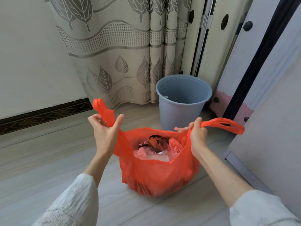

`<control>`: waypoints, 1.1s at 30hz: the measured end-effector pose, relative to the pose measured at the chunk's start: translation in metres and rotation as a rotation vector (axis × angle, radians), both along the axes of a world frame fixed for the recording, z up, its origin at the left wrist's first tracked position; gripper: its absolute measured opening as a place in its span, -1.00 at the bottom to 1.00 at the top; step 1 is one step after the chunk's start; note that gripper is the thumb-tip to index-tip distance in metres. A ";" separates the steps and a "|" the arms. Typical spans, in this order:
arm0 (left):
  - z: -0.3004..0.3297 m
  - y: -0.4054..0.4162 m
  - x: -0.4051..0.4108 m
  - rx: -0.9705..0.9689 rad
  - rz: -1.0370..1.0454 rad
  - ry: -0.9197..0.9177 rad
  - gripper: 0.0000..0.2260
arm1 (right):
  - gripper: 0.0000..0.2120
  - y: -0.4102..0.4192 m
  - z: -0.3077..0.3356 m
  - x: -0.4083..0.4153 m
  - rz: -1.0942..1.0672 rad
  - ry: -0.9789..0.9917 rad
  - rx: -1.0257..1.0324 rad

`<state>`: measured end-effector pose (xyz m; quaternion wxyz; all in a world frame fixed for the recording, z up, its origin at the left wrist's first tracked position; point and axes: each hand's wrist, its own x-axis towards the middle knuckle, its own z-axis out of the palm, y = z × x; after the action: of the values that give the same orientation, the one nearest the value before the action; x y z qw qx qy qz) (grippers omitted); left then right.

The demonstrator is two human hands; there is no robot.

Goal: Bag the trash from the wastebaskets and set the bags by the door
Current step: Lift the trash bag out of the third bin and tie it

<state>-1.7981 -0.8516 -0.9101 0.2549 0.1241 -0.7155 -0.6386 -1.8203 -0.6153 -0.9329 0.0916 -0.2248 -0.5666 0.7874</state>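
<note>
An orange plastic bag (156, 173) full of trash sits on the floor in the middle of the view, its mouth open and crumpled wrappers showing inside. My left hand (105, 129) holds the bag's left handle between thumb and fingers, the handle's end sticking up. My right hand (196, 132) grips the right handle, which stretches out to the right. Behind the bag stands a blue-grey wastebasket (180, 108), upright, with only a small scrap visible inside.
A leaf-patterned curtain (123, 51) hangs behind the wastebasket. A white wall with a dark skirting board (42, 115) runs at the left. A pale cabinet (267, 128) with a dark frame stands close at the right. Light tiled floor (48, 168) lies to the left of the bag.
</note>
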 end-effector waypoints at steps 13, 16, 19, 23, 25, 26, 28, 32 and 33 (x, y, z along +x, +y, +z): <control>-0.045 0.011 0.016 0.008 -0.344 -0.211 -0.65 | -0.70 -0.004 -0.004 -0.004 -0.027 -0.173 -0.001; -0.042 0.016 0.008 0.046 -0.315 -0.240 -0.88 | -0.80 -0.003 -0.006 -0.001 0.057 -0.162 0.082; -0.039 0.027 0.000 0.185 -0.251 -0.235 -0.89 | -0.80 -0.002 -0.008 -0.003 0.138 -0.140 0.137; -0.031 0.042 -0.008 0.434 -0.263 -0.214 -0.85 | -0.80 0.002 -0.018 0.000 0.248 -0.117 0.244; -0.031 0.046 -0.013 0.471 -0.257 -0.200 -0.76 | -0.72 0.005 -0.018 0.003 0.258 -0.094 0.247; -0.031 0.047 -0.015 0.455 -0.243 -0.200 -0.72 | -0.69 0.006 -0.015 0.004 0.252 -0.082 0.239; -0.032 0.048 -0.018 0.410 -0.216 -0.214 -0.70 | -0.68 0.009 -0.012 0.004 0.251 -0.060 0.213; -0.033 0.044 -0.019 0.450 -0.273 -0.282 -0.82 | -0.73 0.004 -0.012 0.004 0.290 -0.087 0.178; -0.034 0.044 -0.019 0.459 -0.303 -0.307 -0.85 | -0.76 0.001 -0.013 0.004 0.297 -0.107 0.183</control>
<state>-1.8167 -0.8077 -0.9441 0.0112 0.1653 -0.5929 -0.7880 -1.8162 -0.6142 -0.9456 -0.0360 -0.1707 -0.6669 0.7244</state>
